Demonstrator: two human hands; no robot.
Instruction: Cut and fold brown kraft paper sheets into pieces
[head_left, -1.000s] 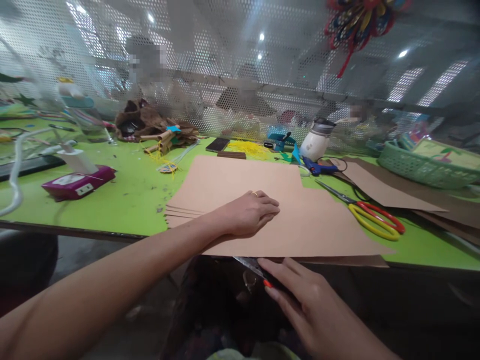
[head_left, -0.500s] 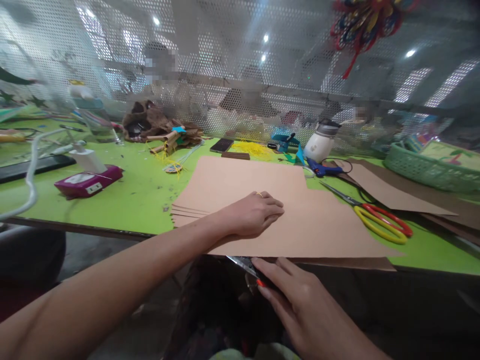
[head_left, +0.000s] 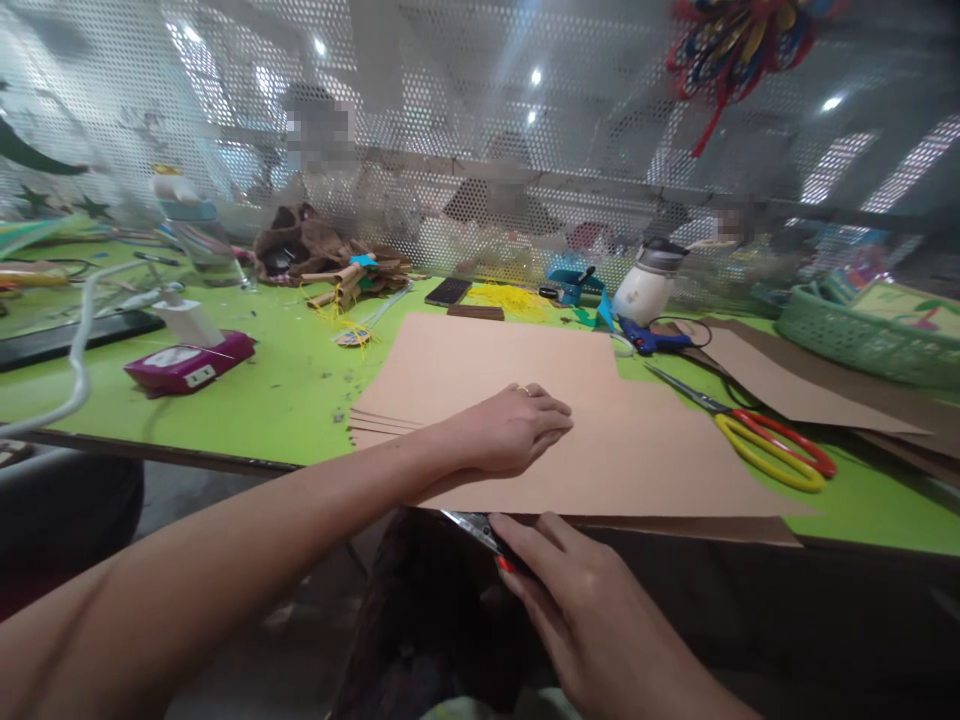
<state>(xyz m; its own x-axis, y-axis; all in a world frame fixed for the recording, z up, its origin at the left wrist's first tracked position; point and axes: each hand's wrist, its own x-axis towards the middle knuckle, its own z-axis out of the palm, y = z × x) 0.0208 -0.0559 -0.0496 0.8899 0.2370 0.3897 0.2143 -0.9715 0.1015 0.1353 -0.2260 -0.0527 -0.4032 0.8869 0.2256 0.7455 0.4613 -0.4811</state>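
A stack of light brown paper sheets lies in front of me and reaches past the table's front edge. My left hand, with a ring on one finger, lies palm down on the top sheet, pressing it, and holds nothing. Its thumb is hidden. Below the paper's near edge, my right hand is closed on a utility knife with a metal blade and a dark handle with an orange part. The blade's tip meets the lower edge of the paper; my fingers cover most of the handle.
Red-and-yellow-handled scissors lie right of the stack, near a blue glue gun and a white bottle. More brown sheets and a green basket are far right. A purple power strip sits left.
My right hand and the utility knife have moved slightly left along the paper's near edge. My left hand stays in place on the sheet. The view has shifted a little.
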